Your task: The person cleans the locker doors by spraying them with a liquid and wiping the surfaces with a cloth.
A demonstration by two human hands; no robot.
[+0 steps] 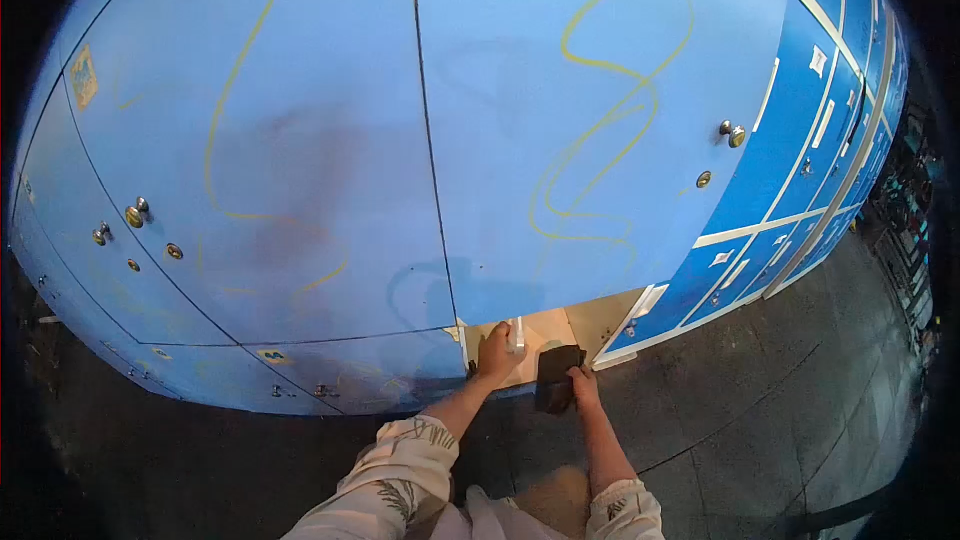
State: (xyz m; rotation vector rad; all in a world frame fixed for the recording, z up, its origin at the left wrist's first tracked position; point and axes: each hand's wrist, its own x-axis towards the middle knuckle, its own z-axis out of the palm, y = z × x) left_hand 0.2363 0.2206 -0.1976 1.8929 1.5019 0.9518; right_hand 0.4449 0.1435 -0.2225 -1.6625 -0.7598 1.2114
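My right hand [584, 387] grips dark case [556, 370], long axis toward open locker [598, 324]. Left hand [496, 352], farther off, seemingly pinches white strip [516, 334]

from here, the left door [330, 60] and right door [500, 140] sit side by side before the person. below the right door is an open compartment [603, 320], with a case [556, 378] at its mouth and a small item [516, 334] to the case's left. lockers [790, 170] run off right, above the floor [720, 420].

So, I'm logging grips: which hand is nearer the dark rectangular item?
Right. The right hand grips the dark rectangular item at its right edge; the left hand is apart, to its left.
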